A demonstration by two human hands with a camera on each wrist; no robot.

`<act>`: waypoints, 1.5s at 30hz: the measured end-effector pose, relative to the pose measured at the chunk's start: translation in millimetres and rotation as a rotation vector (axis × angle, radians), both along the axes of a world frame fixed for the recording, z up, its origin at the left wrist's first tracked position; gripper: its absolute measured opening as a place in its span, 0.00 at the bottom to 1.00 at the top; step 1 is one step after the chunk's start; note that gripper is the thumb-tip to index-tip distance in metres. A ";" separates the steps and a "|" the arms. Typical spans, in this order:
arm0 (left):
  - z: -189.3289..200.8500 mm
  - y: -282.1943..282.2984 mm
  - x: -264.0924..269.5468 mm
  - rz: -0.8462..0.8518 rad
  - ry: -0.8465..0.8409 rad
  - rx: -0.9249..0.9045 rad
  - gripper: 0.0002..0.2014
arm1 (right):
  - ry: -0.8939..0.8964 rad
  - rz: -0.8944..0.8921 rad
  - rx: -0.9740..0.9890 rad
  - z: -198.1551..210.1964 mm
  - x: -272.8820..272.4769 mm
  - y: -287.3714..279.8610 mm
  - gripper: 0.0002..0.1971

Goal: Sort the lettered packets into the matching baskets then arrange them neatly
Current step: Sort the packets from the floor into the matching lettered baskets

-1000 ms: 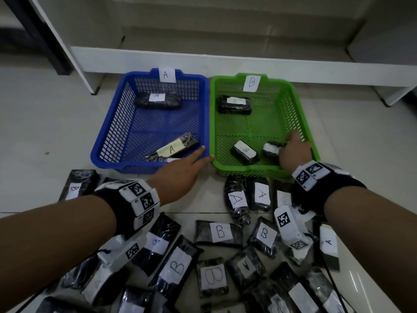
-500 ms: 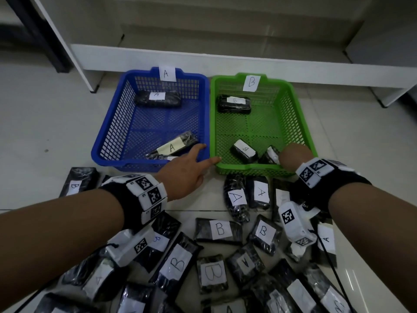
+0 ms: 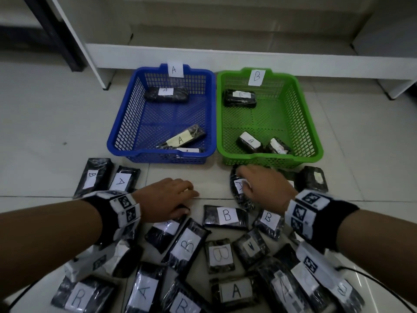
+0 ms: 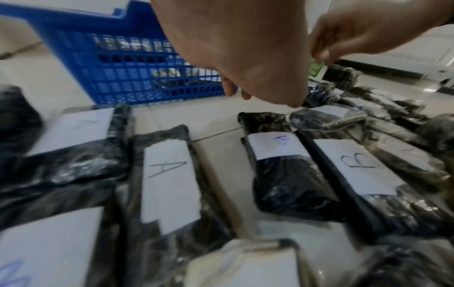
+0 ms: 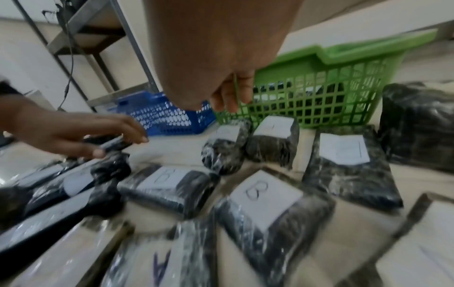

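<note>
The blue basket (image 3: 117, 141) labelled A holds three A packets. Beside it, the green basket (image 3: 316, 145) labelled B holds three B packets. Several black packets with white A or B labels lie on the floor in front. My left hand (image 3: 180, 197) hangs with loosely bent fingers over the end of a small-B packet (image 3: 162, 231), seen too in the left wrist view (image 4: 282, 165); it grips nothing. My right hand (image 3: 250, 181) hovers over an A packet (image 3: 239, 197) just before the green basket (image 5: 319, 93), its fingers (image 5: 228, 101) relaxed and empty.
A white shelf base (image 3: 225, 55) runs behind the baskets, with a dark frame leg (image 3: 58, 35) at the far left. Two loose packets (image 3: 106, 179) lie at the left, another (image 3: 313, 179) at the right. A cable (image 3: 383, 288) trails from my right wrist.
My right hand has left the green basket, leaving a B packet inside, and come back to the floor pile. My left hand has drawn back from the blue basket's rim to the pile.
</note>
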State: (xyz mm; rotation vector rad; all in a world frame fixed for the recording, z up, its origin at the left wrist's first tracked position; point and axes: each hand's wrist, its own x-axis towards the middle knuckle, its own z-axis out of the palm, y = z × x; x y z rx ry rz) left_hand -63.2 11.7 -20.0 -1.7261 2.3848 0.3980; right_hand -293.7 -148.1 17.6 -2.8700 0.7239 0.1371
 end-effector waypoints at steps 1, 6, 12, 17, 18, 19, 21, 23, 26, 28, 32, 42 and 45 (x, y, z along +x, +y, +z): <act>0.8 4.8 5.5 0.033 0.002 0.031 0.28 | 0.056 0.017 0.001 -8.6 -2.8 4.1 0.16; 13.2 14.9 31.5 0.146 -0.065 0.098 0.40 | 0.195 -0.181 -0.012 -34.7 -6.1 13.6 0.29; 15.2 11.6 35.4 0.135 -0.103 0.263 0.44 | 0.320 -0.298 -0.068 -44.1 6.9 23.8 0.34; 13.2 5.5 13.4 0.100 -0.052 0.360 0.39 | 0.240 -0.251 -0.032 -43.7 14.1 29.9 0.33; 13.9 3.9 10.4 0.129 -0.039 0.381 0.39 | 0.220 -0.209 -0.027 -42.4 14.5 31.0 0.34; 15.4 2.0 7.6 0.162 -0.027 0.401 0.39 | 0.200 -0.164 -0.022 -40.7 14.5 32.0 0.34; 18.3 -0.7 3.2 0.228 0.020 0.436 0.38 | 0.152 -0.065 0.004 -36.8 13.7 33.1 0.35; 22.0 -3.9 0.7 0.305 0.108 0.487 0.32 | 0.094 0.054 0.047 -31.3 12.2 31.6 0.35; 33.3 -14.5 -0.7 0.400 0.201 0.567 0.25 | -0.042 0.198 0.042 -21.3 8.1 26.0 0.32; 46.3 -25.6 0.9 0.454 0.258 0.632 0.24 | -0.167 0.255 -0.014 -12.0 4.8 20.4 0.29; 80.5 -53.6 8.2 0.656 0.653 0.690 0.18 | -0.351 0.185 -0.137 13.7 0.6 -3.5 0.25; 102.3 -153.6 5.2 1.061 1.050 -0.271 0.14 | -0.619 -0.327 -0.235 32.7 -30.5 -78.0 0.26; 87.6 -179.1 -6.8 1.125 0.908 -0.416 0.16 | -0.641 -0.368 -0.221 26.1 -35.6 -82.4 0.25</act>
